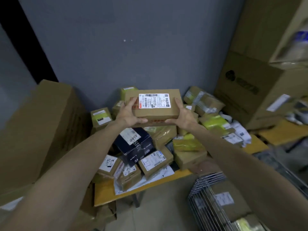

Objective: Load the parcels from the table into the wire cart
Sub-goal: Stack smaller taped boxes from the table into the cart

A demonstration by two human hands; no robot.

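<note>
Head view has you holding a labelled cardboard parcel [156, 112] above the heaped desk [106, 192], your left hand [128, 114] gripping its left end and your right hand [181, 115] its right end, thumbs along the near side. Beneath it lie more parcels, among them a dark blue box [135, 147]. Your wire cart [205, 184] stands just beside the desk at lower right, parcels inside.
</note>
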